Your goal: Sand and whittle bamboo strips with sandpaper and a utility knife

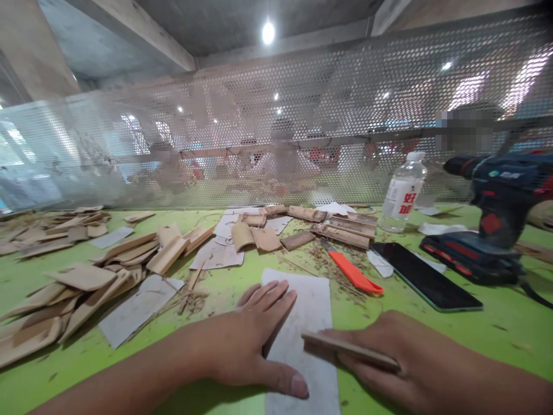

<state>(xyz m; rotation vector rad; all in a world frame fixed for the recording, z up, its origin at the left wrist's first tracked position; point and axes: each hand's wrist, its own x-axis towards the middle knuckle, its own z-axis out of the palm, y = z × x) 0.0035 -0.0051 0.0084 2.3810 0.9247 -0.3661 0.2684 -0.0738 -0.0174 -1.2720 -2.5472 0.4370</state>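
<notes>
My left hand [259,340] lies flat with fingers spread across the left part of a pale sheet, perhaps sandpaper [309,314], on the green table. In my right hand [380,351] is a flat bamboo piece [349,350], gripped on edge over the sheet's right side. Its far end reaches over the sheet; whether its lower edge touches is hidden. Beyond the sheet lies an orange-handled knife [354,271] among brown shavings. More bamboo pieces [268,237] sit past it, some on white paper.
Piles of cut bamboo pieces [86,276] cover the left side. At the right are a phone [425,276], a cordless drill [496,213] and a clear plastic bottle [401,199]. A perforated metal screen [242,127] stands along the table's far edge, with people blurred behind it.
</notes>
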